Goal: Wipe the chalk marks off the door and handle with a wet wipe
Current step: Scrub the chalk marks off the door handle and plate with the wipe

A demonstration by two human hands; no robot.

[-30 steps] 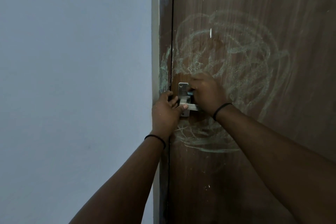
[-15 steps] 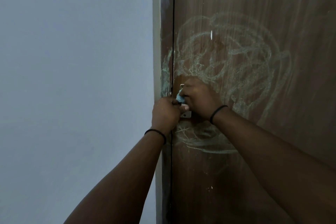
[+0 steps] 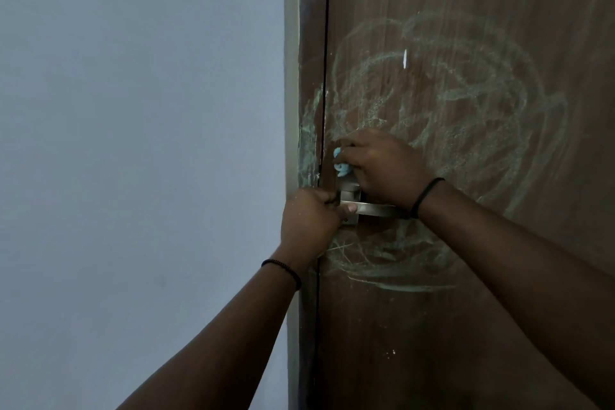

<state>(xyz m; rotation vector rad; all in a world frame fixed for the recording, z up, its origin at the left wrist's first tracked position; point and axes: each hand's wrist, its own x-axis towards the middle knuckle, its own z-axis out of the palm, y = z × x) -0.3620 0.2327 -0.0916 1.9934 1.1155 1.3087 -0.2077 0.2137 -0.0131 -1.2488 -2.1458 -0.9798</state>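
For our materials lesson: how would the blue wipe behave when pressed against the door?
The wipe looks bunched in the right hand, so it is probably floppy and light. Pressed to the door, it would likely flatten.

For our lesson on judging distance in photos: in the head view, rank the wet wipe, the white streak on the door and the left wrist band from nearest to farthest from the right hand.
1. wet wipe, held in the right hand's fingers.
2. white streak, above the hand.
3. left wrist band, lower left, past the handle.
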